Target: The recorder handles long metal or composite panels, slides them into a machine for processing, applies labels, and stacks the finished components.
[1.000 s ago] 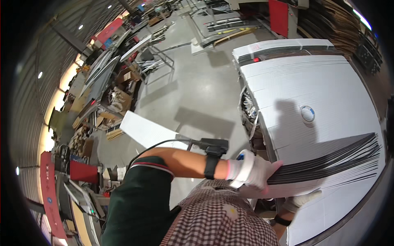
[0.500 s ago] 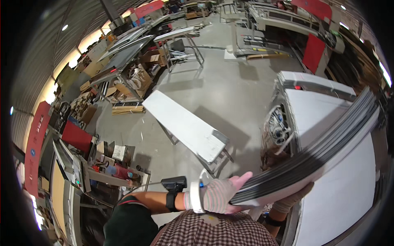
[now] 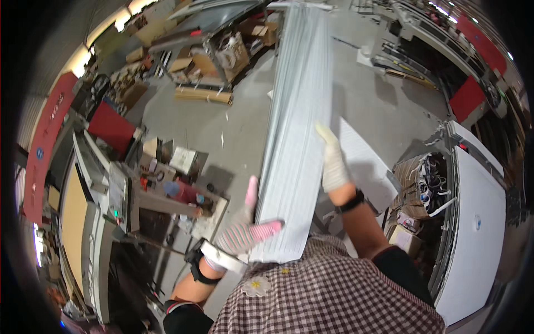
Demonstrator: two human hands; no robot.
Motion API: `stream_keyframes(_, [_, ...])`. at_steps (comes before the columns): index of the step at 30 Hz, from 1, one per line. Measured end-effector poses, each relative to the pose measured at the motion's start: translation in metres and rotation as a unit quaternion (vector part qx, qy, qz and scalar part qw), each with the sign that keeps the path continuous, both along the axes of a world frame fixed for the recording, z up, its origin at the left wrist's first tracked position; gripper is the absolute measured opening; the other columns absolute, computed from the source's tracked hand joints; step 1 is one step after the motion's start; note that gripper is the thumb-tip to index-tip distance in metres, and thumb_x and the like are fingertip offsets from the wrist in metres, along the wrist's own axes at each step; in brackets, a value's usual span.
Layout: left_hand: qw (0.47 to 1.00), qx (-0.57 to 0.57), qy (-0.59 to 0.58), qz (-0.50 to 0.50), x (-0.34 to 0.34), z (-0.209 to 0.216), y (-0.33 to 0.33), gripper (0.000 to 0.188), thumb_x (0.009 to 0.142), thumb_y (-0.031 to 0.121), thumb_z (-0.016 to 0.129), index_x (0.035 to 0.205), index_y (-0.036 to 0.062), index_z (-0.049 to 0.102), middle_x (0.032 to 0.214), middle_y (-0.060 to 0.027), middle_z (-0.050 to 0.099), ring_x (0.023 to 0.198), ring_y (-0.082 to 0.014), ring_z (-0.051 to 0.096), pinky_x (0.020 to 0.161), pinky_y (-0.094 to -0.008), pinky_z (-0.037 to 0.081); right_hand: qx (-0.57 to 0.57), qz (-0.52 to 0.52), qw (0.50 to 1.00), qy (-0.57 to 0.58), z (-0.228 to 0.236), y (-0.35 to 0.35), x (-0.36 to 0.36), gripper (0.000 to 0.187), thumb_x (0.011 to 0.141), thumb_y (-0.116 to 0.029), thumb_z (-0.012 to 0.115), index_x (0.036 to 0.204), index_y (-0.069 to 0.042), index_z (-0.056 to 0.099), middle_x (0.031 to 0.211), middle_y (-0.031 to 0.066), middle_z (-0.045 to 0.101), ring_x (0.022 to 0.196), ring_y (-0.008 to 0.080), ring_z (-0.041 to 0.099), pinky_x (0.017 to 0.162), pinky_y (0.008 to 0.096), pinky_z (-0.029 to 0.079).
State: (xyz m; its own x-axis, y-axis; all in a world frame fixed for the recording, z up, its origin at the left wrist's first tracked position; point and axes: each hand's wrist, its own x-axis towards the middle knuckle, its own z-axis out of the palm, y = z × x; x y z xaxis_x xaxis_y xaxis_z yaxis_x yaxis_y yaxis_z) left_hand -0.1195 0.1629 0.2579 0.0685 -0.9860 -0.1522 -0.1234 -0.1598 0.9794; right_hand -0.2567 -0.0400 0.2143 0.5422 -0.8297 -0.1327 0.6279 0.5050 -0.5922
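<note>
A long bundle of thin white and grey strips (image 3: 295, 139) reaches from my waist far out ahead, held between both hands. My left hand (image 3: 247, 231), in a striped glove with pink fingertips, grips the near end; one digit lies over the top face, another along the left edge. Farther out, my right hand (image 3: 335, 164) in a pale glove is closed on the right edge, and part of its fingers is hidden by the bundle. Behind the strips, a narrow white-topped bench (image 3: 364, 161) is partly covered.
At right stands a table with a white panel (image 3: 475, 222), a sack of scraps (image 3: 420, 178) beside it. A machine with a tan panel (image 3: 75, 239) is at left. Tied brown strips (image 3: 203, 94) lie on the floor below a dark-topped table (image 3: 214, 25).
The bundle has come off the white panel at right and swung left, now pointing straight ahead with its pale faces up. Both hands have moved with it, and my view has turned right.
</note>
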Motion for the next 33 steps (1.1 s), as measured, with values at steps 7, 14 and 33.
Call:
stream_keyframes(7, [0.936,0.071,0.311,0.150,0.103,0.013,-0.074,0.107,0.072,0.019,0.076,0.149,0.0026,0.004,0.140,-0.0167,0.039,0.128,-0.0247,0.040,0.107,-0.0349,0.032,0.079,0.201,0.965,0.146,-0.064,-0.096,0.177,0.043,0.082,-0.035,0.063,0.110,-0.002,0.060,0.094,0.0107,0.067,0.076,0.0242,0.066,0.065,0.0368,0.055])
stream_keyframes(14, [0.817,0.216,0.487,0.221,0.239,-0.055,-0.173,0.042,0.084,0.031,0.062,0.109,-0.0017,0.060,0.101,-0.0163,0.067,0.085,-0.0288,0.067,0.079,-0.0416,0.054,0.184,0.290,0.924,0.169,-0.162,-0.143,0.280,0.043,0.086,-0.040,0.054,0.108,-0.003,0.057,0.100,0.0120,0.066,0.088,0.0265,0.065,0.075,0.0454,0.053])
stream_keyframes(33, [0.685,0.233,0.598,0.344,0.280,-0.083,-0.342,0.052,0.085,0.031,0.062,0.127,0.0020,0.048,0.117,-0.0187,0.060,0.102,-0.0333,0.061,0.092,-0.0460,0.050,0.442,0.436,0.773,0.134,-0.123,-0.280,0.318,0.057,0.084,-0.050,0.057,0.115,-0.003,0.058,0.107,0.0148,0.065,0.091,0.0293,0.064,0.083,0.0417,0.054])
